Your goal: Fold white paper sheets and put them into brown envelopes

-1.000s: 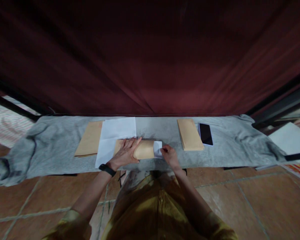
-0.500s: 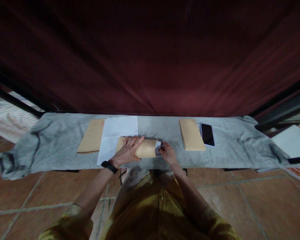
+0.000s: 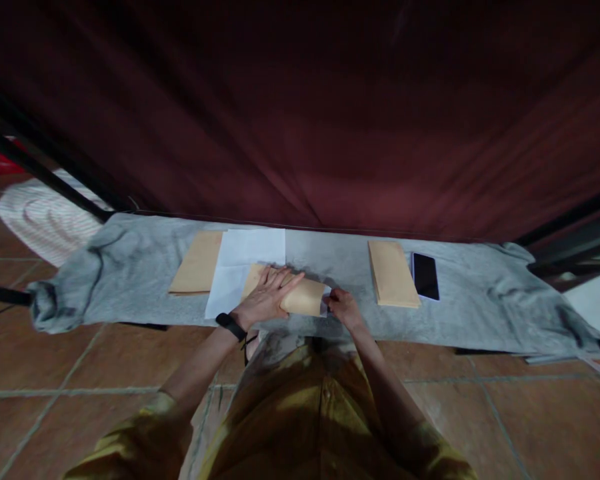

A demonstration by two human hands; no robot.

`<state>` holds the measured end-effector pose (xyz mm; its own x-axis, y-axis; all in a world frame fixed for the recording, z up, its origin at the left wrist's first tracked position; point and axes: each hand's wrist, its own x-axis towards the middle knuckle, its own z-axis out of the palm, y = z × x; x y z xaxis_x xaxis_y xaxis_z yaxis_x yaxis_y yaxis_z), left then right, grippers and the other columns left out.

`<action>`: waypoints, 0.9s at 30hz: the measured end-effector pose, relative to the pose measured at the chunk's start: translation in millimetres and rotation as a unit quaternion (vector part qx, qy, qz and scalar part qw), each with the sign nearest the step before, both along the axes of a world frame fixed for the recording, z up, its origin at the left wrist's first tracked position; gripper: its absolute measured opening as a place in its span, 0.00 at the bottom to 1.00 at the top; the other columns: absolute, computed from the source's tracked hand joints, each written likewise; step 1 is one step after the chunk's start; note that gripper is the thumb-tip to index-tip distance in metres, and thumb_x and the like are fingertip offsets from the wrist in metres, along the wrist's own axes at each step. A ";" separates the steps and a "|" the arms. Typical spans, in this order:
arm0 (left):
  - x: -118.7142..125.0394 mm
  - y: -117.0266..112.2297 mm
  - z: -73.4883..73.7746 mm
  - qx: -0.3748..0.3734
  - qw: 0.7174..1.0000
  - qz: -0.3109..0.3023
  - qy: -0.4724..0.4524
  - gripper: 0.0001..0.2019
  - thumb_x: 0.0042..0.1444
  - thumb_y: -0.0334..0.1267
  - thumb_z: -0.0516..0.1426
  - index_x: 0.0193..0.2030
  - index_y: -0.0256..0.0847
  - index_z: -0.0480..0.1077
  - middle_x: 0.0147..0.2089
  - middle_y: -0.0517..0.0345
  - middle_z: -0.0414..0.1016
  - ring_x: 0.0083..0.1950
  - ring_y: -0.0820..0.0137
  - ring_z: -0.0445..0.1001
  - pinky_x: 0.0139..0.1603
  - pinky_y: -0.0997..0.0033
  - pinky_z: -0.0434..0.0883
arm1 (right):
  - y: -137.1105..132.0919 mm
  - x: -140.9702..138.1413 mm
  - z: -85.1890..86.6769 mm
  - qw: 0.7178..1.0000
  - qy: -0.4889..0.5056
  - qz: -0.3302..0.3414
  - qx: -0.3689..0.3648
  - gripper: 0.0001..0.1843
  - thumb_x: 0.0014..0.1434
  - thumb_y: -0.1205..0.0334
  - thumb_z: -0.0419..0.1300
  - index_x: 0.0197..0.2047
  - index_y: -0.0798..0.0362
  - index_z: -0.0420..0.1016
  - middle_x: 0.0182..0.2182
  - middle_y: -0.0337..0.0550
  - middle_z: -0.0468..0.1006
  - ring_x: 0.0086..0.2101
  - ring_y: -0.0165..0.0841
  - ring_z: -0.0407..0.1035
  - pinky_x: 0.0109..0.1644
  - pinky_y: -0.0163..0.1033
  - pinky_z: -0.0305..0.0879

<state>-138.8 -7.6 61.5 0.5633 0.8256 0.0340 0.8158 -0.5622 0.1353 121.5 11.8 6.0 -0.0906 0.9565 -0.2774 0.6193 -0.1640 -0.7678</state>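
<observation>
Pinching the white slip (image 3: pixel 325 303) in the curled fingers of the right hand (image 3: pixel 344 309), at the three-o'clock end of the brown envelope (image 3: pixel 306 298). Cannot make out the thumb clearly. Pressing down on the envelope with the left hand (image 3: pixel 266 299), spread palm-down and grasping nothing, with a black wristband (image 3: pixel 231 327) at seven o'clock from the knuckles. Resting the envelope lengthwise on the grey cloth (image 3: pixel 325 252), angled slightly toward four o'clock, its nine-o'clock end over white sheets (image 3: pixel 251 247). Noting, farther out toward ten o'clock, a brown paper stack (image 3: pixel 196 265) touching the sheets. Seeing, between two and three o'clock, a second brown stack (image 3: pixel 393 273), then a dark-screened phone (image 3: pixel 426 277) just beside. Facing a dark red curtain (image 3: pixel 300 133) at twelve, with floor tiles (image 3: pixel 125 363) below at seven.
</observation>
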 end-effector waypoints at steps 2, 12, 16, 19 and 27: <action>0.0 -0.4 -0.6 -0.004 1.000 0.002 -0.001 0.56 0.48 0.42 0.67 0.78 0.42 0.39 0.72 0.35 0.55 0.76 0.47 0.48 0.73 0.38 0.39 | 0.2 0.2 -0.4 1.000 -0.007 0.003 0.003 0.06 0.57 0.62 0.59 0.29 0.49 0.76 0.22 0.34 0.76 0.25 0.29 0.69 0.29 0.31 0.58; 1.6 -0.2 2.5 -0.018 1.000 0.003 -0.010 0.55 0.48 0.42 0.67 0.77 0.42 0.41 0.72 0.35 0.55 0.76 0.45 0.48 0.73 0.37 0.39 | -4.1 -2.0 -6.8 0.998 -0.015 -0.002 0.060 0.06 0.55 0.60 0.59 0.31 0.50 0.76 0.26 0.37 0.78 0.28 0.31 0.70 0.32 0.34 0.59; 2.2 -0.9 2.3 -0.025 1.000 0.010 -0.016 0.55 0.48 0.42 0.67 0.77 0.41 0.41 0.72 0.34 0.55 0.76 0.44 0.48 0.73 0.37 0.39 | -6.3 -2.5 -5.8 0.996 -0.016 -0.008 0.083 0.05 0.55 0.62 0.59 0.29 0.50 0.75 0.27 0.37 0.78 0.29 0.32 0.71 0.34 0.35 0.60; 1.6 -0.7 -0.2 -0.033 0.999 0.012 -0.029 0.55 0.48 0.42 0.67 0.77 0.42 0.40 0.73 0.35 0.56 0.75 0.44 0.49 0.74 0.37 0.40 | -8.0 -2.9 -4.5 0.996 -0.003 -0.014 0.088 0.04 0.53 0.64 0.58 0.29 0.51 0.75 0.27 0.38 0.77 0.30 0.33 0.71 0.35 0.35 0.62; 1.2 3.6 2.3 -0.040 0.998 0.012 -0.049 0.59 0.45 0.46 0.69 0.78 0.41 0.38 0.73 0.36 0.55 0.75 0.45 0.50 0.74 0.40 0.43 | -8.4 2.3 -1.0 0.996 0.056 -0.019 0.062 0.05 0.52 0.63 0.59 0.32 0.50 0.76 0.29 0.39 0.79 0.33 0.34 0.72 0.36 0.36 0.64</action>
